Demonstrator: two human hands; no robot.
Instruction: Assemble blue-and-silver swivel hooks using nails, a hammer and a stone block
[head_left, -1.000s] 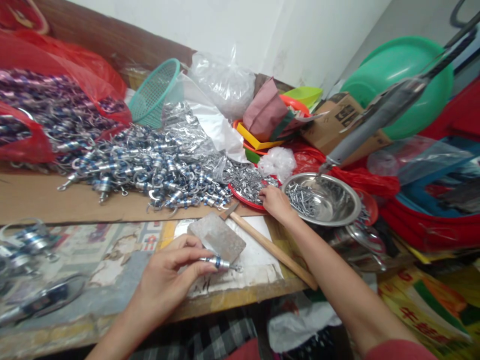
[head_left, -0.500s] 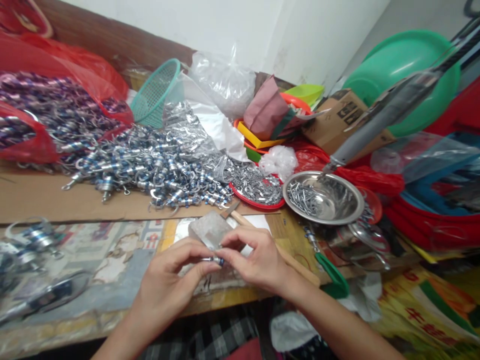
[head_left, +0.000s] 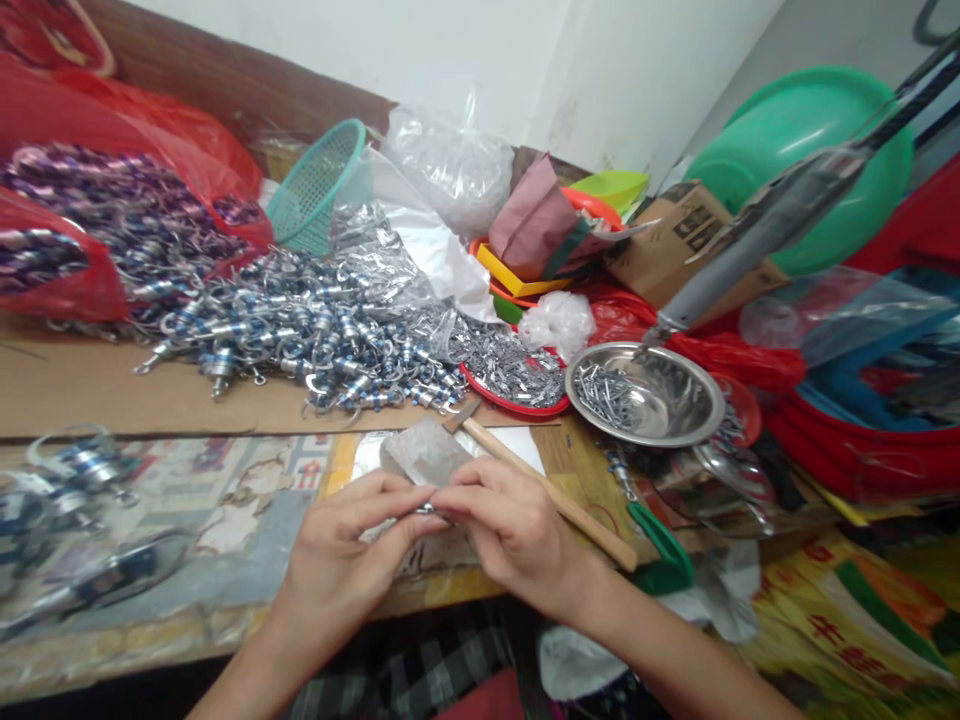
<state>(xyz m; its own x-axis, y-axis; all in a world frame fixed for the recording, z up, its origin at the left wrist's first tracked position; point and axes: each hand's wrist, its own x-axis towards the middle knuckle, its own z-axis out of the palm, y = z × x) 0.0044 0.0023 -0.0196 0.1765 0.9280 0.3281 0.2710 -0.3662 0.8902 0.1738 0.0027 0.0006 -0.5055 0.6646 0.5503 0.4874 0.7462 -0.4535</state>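
Note:
The fingertips of my left hand [head_left: 352, 545] and my right hand [head_left: 517, 525] meet over the table's front edge. Pinched between them is a small metal part [head_left: 426, 509], mostly hidden by the fingers; only a bit of silver shows. Just beyond the fingertips sits a grey block [head_left: 424, 455]. A hammer [head_left: 559, 492] lies behind my right hand, its wooden handle slanting toward the lower right. Further back is a large pile of silver and blue metal fittings with hooks [head_left: 300, 325] on cardboard.
A red tray [head_left: 517, 403] of small metal pieces and a steel bowl [head_left: 686, 425] of pins stand behind my hands. A grey hanging tool [head_left: 750, 235] reaches down to the bowl. Blurred fittings [head_left: 82, 485] lie at left. A green-handled tool [head_left: 660, 545] lies at right.
My right fingers have closed further over the part, covering its blue section that showed earlier. My right hand has shifted slightly, and more of the hammer handle shows.

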